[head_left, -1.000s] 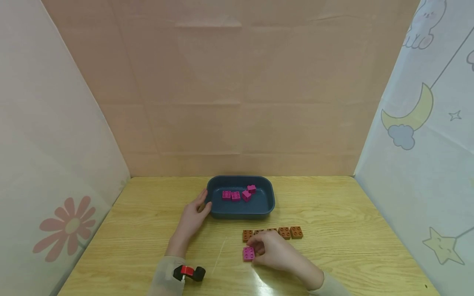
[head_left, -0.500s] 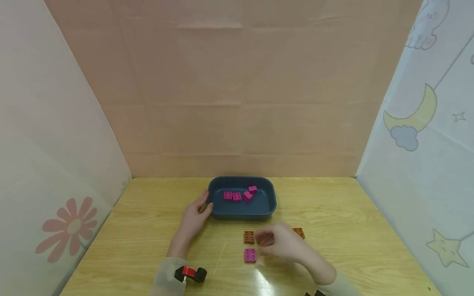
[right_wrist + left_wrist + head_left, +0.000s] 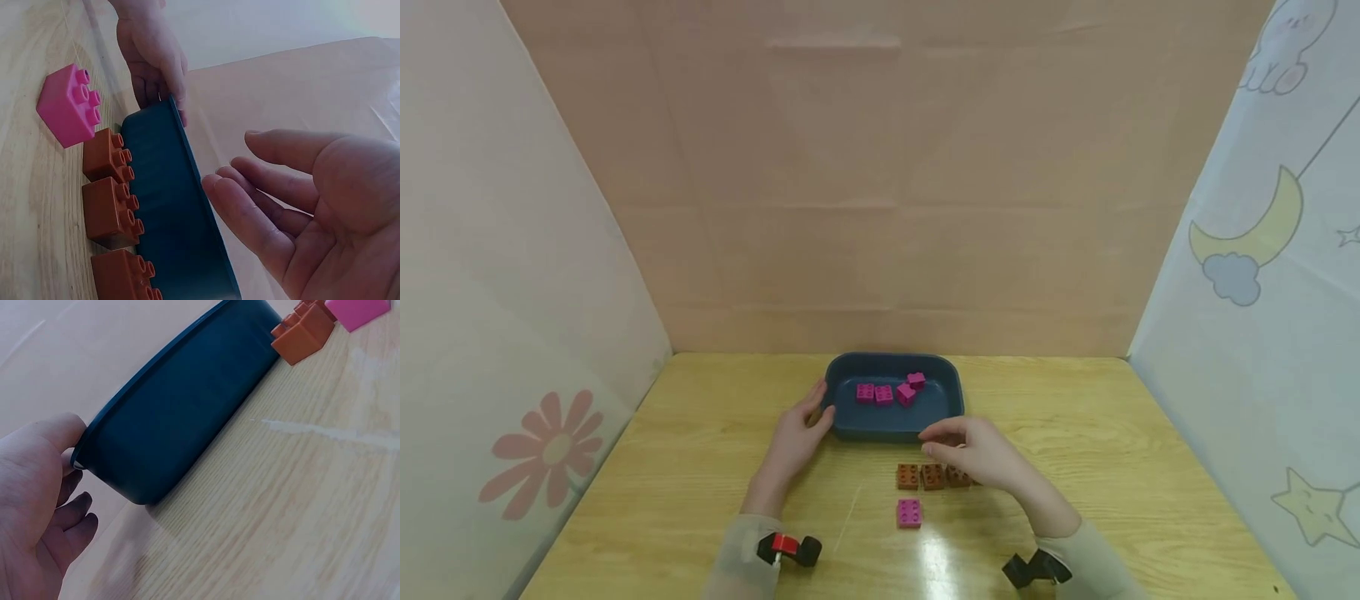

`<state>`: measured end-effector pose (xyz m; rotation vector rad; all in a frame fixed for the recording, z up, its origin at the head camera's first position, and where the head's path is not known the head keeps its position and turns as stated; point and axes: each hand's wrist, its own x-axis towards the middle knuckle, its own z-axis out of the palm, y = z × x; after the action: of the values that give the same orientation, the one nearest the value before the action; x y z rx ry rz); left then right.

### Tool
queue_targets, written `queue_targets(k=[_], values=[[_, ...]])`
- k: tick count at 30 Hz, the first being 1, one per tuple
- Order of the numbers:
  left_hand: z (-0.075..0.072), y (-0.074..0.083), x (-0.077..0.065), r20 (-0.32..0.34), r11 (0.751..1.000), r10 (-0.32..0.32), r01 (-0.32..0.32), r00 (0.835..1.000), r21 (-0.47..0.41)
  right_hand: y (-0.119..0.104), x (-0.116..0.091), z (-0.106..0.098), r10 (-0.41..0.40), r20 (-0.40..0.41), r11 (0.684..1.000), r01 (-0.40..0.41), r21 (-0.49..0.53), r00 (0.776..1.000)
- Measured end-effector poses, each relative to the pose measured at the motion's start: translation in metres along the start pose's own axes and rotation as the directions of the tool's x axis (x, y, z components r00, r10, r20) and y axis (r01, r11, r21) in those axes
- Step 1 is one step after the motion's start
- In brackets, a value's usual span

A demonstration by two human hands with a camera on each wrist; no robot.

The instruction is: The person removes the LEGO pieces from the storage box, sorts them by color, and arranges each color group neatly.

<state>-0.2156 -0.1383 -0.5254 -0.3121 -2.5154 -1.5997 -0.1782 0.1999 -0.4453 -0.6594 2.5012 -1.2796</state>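
My left hand [image 3: 797, 432] holds the left end of a dark blue tray [image 3: 162, 419], with thumb and forefinger at its rim. Inside that tray lie several pink toy bricks [image 3: 883, 395]. My right hand [image 3: 977, 450] hovers by the tray's front right corner, fingers parted and loosely bent, with nothing between them in the right wrist view. Below it, a row of orange-brown toy bricks [image 3: 114, 212] stands along the tray's front side; the hand covers the row's right end in the head view. One pink brick [image 3: 909, 513] sits before the row's left end, studs up.
All of this is on a wooden table [image 3: 685, 500]. A pinkish sheet [image 3: 887, 208] rises behind it, and pale printed sheets flank both sides. Black wrist mounts [image 3: 1037, 569] are strapped over the sleeves.
My right hand has drawn off the pink brick, leaving it on the table, and moved up and right over the brown row toward the tray. My left hand stays at the tray.
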Motion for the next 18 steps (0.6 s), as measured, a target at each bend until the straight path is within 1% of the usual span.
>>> queue_targets(k=[5, 8, 11, 15, 16, 18], values=[[0.000, 0.002, 0.000, 0.007, 1.000, -0.005, 0.005, 1.000, -0.012, 0.000, 0.011, 0.001, 0.008, -0.021, 1.000, -0.008, -0.006, 1.000], [0.000, 0.002, 0.000, 0.012, 1.000, -0.005, 0.005, 1.000, -0.019, 0.000, 0.019, 0.002, 0.022, -0.034, 1.000, -0.021, 0.014, 0.999], [0.000, 0.002, 0.000, 0.017, 1.000, -0.005, 0.005, 1.000, -0.027, 0.000, 0.030, 0.003, 0.003, -0.041, 0.999, -0.002, 0.040, 0.999], [0.000, 0.001, 0.001, 0.016, 0.999, -0.005, 0.006, 1.000, -0.033, 0.003, 0.050, 0.005, -0.005, -0.058, 0.997, 0.009, 0.079, 0.998], [0.000, 0.001, 0.001, 0.015, 0.999, -0.006, 0.006, 1.000, -0.034, 0.005, 0.057, 0.006, 0.006, -0.068, 0.996, 0.000, 0.089, 0.998], [0.001, 0.001, 0.001, 0.012, 0.999, -0.005, 0.005, 1.000, -0.034, 0.009, 0.070, 0.008, 0.022, -0.111, 0.994, -0.010, 0.112, 0.994]])
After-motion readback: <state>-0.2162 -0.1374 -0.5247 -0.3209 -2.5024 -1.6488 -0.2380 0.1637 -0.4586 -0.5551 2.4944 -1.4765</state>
